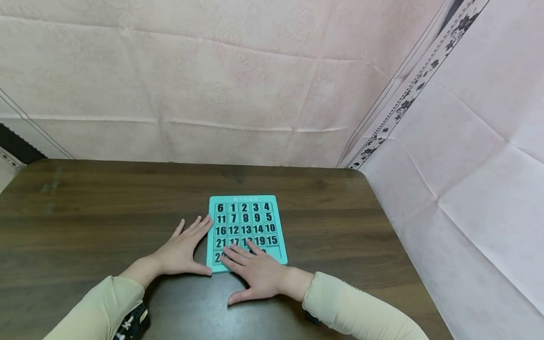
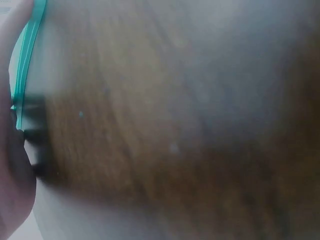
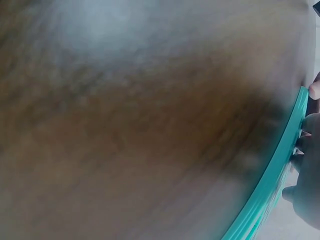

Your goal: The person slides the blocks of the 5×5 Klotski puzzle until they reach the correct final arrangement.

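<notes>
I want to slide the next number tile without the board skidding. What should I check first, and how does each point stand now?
1. Sliding number puzzle lies flat on the table: ok.
2. Left hand steadies the board: ok, its straight fingers lie flat against the left edge.
3. Right hand is on the tiles: ok, its fingers rest on the bottom rows.
4. The empty slot is located: cannot tell, the right hand hides most of the bottom row.
5. Which tile the fingertips press: cannot tell, both wrist views are blurred.
</notes>
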`<state>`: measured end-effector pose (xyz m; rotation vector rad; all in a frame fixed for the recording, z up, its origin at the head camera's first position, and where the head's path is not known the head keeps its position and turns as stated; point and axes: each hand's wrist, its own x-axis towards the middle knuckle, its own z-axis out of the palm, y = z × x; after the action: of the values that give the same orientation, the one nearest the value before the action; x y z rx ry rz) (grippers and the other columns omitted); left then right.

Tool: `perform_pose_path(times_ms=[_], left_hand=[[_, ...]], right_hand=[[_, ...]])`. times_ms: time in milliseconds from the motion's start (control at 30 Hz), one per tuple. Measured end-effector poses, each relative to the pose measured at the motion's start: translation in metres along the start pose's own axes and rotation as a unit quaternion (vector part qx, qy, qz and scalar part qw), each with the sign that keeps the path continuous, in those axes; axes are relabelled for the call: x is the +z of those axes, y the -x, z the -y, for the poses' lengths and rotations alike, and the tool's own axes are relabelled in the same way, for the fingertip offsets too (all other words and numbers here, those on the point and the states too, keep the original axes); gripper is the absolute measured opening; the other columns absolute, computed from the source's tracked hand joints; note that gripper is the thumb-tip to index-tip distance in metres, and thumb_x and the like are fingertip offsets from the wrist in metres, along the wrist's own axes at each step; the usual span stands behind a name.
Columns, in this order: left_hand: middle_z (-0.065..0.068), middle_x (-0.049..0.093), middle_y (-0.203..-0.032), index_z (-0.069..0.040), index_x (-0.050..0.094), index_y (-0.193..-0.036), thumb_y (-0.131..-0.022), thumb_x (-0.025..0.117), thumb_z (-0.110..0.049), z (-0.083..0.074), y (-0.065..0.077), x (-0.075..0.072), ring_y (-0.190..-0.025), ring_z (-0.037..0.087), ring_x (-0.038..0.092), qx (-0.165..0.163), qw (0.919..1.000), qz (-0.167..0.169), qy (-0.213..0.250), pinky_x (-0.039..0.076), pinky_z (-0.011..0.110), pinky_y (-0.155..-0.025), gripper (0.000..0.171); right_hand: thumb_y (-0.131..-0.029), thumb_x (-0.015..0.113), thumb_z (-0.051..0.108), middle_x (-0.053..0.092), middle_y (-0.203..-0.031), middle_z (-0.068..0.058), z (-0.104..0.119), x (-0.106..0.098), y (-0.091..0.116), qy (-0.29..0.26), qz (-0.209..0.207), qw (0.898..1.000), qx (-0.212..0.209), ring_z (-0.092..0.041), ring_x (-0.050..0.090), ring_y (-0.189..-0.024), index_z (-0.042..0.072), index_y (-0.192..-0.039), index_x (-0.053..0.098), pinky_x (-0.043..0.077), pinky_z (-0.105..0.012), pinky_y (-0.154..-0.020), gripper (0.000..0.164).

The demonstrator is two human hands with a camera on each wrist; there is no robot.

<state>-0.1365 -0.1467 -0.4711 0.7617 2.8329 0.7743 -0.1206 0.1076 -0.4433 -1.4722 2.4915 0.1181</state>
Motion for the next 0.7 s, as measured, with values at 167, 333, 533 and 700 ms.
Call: perform_pose_path(times_ms=[167, 333, 533, 700], left_hand=[[0.014, 0.018, -0.156, -0.006, 0.023, -0.149, -0.063, 0.065, -0.074, 0.0007, 0.0004, 0.0005, -0.143, 0.039, 0.016, -0.004, 1.0, 0.005, -0.001, 0.003, 0.065, -0.109, 0.117], [0.013, 0.017, -0.157, -0.007, 0.022, -0.149, -0.063, 0.066, -0.073, 0.0013, 0.0, 0.0009, -0.143, 0.038, 0.016, -0.007, 0.9999, 0.007, 0.001, 0.003, 0.064, -0.109, 0.117], [0.013, 0.017, -0.157, -0.007, 0.023, -0.149, -0.062, 0.069, -0.072, 0.0024, 0.0004, 0.0013, -0.143, 0.038, 0.016, -0.007, 1.0, 0.0, 0.007, 0.002, 0.064, -0.109, 0.118], [0.011, 0.015, -0.157, -0.008, 0.021, -0.15, -0.062, 0.067, -0.074, 0.0029, -0.0004, 0.0013, -0.144, 0.036, 0.014, -0.013, 0.9998, 0.012, 0.009, 0.001, 0.062, -0.11, 0.119]], right_hand=[[-0.087, 0.031, 0.072, 0.0, -0.159, 0.002, 0.0013, -0.0019, -0.0002, -0.002, 0.01, 1.0, 0.001, -0.014, 0.002, -0.146, 0.021, -0.151, 0.002, 0.006, -0.044, -0.119, 0.087], [-0.086, 0.031, 0.073, 0.001, -0.159, 0.002, 0.0022, -0.0035, 0.0005, -0.002, 0.013, 1.0, 0.004, -0.014, 0.003, -0.147, 0.02, -0.151, 0.003, 0.006, -0.044, -0.119, 0.088], [-0.087, 0.03, 0.072, 0.002, -0.159, 0.002, 0.001, -0.0049, 0.0014, -0.002, 0.012, 1.0, 0.002, -0.014, 0.003, -0.147, 0.02, -0.151, 0.003, 0.006, -0.043, -0.119, 0.088], [-0.087, 0.032, 0.071, 0.003, -0.159, 0.002, -0.0023, -0.0068, 0.0071, -0.014, 0.019, 1.0, 0.004, -0.014, 0.003, -0.147, 0.019, -0.152, 0.005, 0.006, -0.042, -0.119, 0.087]])
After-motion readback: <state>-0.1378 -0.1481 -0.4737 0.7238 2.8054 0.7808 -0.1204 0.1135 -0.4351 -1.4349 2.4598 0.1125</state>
